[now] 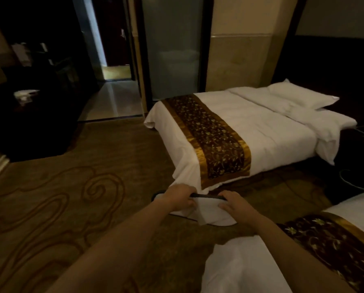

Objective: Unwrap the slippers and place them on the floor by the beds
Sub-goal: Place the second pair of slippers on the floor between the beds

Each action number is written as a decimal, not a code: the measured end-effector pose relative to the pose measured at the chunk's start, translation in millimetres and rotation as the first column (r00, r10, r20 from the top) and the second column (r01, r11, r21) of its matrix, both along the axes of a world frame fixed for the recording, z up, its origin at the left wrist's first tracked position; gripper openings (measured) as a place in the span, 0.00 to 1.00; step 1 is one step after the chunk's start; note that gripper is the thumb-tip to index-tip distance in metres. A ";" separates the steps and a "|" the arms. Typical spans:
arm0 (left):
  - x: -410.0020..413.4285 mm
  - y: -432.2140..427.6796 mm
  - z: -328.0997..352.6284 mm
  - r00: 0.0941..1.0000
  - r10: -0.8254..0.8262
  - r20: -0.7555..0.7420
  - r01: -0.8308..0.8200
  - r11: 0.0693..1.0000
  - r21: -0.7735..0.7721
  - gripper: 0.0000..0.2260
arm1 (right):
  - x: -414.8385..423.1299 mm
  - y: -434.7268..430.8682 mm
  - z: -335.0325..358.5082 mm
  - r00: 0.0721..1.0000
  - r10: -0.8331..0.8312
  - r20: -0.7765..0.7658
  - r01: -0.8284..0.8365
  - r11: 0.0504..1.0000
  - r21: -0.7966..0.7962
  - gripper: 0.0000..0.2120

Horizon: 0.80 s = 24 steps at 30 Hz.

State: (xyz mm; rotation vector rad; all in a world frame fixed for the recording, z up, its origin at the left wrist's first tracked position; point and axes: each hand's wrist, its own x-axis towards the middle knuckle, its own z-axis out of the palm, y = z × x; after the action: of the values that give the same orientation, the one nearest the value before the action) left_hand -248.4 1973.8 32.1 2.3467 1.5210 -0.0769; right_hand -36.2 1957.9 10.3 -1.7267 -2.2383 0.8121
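Head view: I see left hand and right hand, fingers curled gripping white slippers at six o'clock of the far bed.

Around the dark desk we see a dim hotel room.

Right of the dark desk we find a glass partition; a white dish sits on the desk; swirl-patterned carpet spreads below it.
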 end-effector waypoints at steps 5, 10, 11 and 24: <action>40.9 122.0 -6.6 0.991 -0.128 0.037 0.127 0.991 0.031 0.12 | 39.6 100.1 -4.7 0.992 -0.118 0.045 0.119 0.993 -0.016 0.14; 86.8 244.9 -30.1 0.971 -0.238 0.012 0.237 0.971 0.044 0.11 | 80.7 198.4 -29.0 0.969 -0.245 0.009 0.245 0.969 -0.025 0.16; 99.0 269.0 -33.9 0.964 -0.264 -0.003 0.264 0.963 0.045 0.11 | 91.0 215.7 -34.4 0.966 -0.260 -0.010 0.260 0.965 -0.025 0.15; 308.1 466.7 -70.1 0.779 -0.628 -0.013 0.622 0.774 -0.114 0.13 | 257.6 336.8 -77.8 0.823 -0.568 -0.005 0.566 0.821 -0.068 0.08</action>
State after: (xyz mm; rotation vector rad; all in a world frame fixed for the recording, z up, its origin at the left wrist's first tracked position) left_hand 59.7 2440.4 -38.0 2.6721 0.6578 -0.3688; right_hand 221.3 2294.7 -67.6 -2.2251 -1.5331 0.7503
